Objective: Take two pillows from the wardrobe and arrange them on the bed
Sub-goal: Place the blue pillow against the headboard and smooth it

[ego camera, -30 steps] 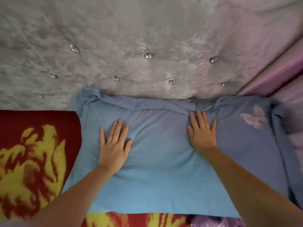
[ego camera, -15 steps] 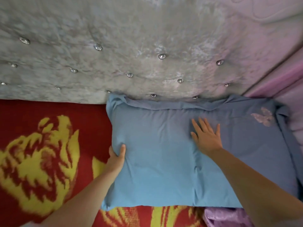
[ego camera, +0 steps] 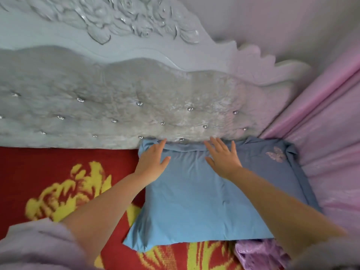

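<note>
Both hands lie flat and open, gripping nothing: left hand [ego camera: 151,164] and right hand [ego camera: 224,159] on the blue pillow [ego camera: 194,201] against the headboard [ego camera: 116,106]. Soft, light, yielding; probably best gripped at its corners.

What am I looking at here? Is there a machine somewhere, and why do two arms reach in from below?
No machine: a person wears a camera on the head, looking down, so the arms are their own. The left hand and right hand lie open and flat on a blue pillow, gripping nothing. The pillow rests on a red and yellow blanket, its far edge against the grey tufted headboard. Pink curtain fabric hangs on the right.
</note>
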`<control>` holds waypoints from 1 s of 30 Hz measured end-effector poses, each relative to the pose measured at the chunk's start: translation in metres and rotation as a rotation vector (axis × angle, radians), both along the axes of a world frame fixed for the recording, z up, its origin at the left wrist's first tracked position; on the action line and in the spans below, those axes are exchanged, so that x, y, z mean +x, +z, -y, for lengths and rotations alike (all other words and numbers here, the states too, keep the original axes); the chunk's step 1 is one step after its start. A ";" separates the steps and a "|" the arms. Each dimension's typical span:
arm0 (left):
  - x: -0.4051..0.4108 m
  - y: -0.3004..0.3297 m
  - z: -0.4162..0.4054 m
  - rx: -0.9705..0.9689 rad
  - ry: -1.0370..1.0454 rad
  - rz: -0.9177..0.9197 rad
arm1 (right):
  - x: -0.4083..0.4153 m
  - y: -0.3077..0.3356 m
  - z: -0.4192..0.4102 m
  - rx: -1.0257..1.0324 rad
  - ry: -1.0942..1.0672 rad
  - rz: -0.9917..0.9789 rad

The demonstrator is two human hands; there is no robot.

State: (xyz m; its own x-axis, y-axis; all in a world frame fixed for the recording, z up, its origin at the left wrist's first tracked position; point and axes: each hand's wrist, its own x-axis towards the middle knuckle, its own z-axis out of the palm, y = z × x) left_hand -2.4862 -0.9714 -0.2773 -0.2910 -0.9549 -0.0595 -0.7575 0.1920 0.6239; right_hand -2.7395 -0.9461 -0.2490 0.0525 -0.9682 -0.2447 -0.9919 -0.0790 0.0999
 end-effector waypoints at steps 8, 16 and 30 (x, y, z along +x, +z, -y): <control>0.200 0.132 0.008 -0.353 -0.132 0.247 | 0.186 0.123 0.023 -0.234 0.049 0.039; 0.219 0.227 0.037 -0.466 -0.304 0.275 | 0.242 0.199 0.010 -0.357 0.000 0.033; -0.020 0.248 -0.059 -0.468 -0.734 0.216 | 0.098 0.230 -0.198 -0.527 -0.589 0.116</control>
